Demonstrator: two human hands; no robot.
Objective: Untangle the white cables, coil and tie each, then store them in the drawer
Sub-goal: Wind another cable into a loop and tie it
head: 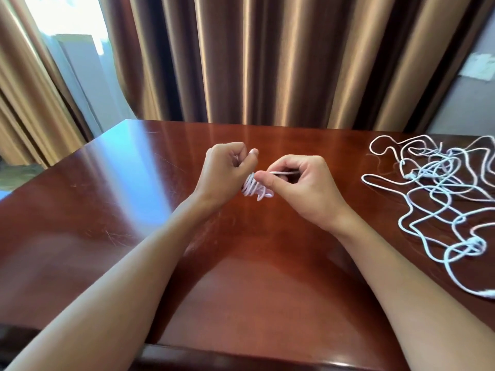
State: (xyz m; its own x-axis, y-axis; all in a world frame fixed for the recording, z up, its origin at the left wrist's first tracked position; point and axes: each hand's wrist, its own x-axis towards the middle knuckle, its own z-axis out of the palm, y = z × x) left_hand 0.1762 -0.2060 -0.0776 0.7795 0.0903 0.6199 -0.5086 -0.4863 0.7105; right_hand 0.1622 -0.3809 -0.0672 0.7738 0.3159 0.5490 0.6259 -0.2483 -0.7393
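L hand [225,170] grips small cable coil [251,188] w/ curled fingers. R hand [302,188] pinches its loose end [284,172] btwn thumb & finger.

Two hands are in view, the left hand [227,167] and the right hand [302,188], with one small coil of white cable [251,189] between them. One loose tangle of white cable [439,194] lies on one wooden surface [134,210]; how many separate cables it holds cannot be told.
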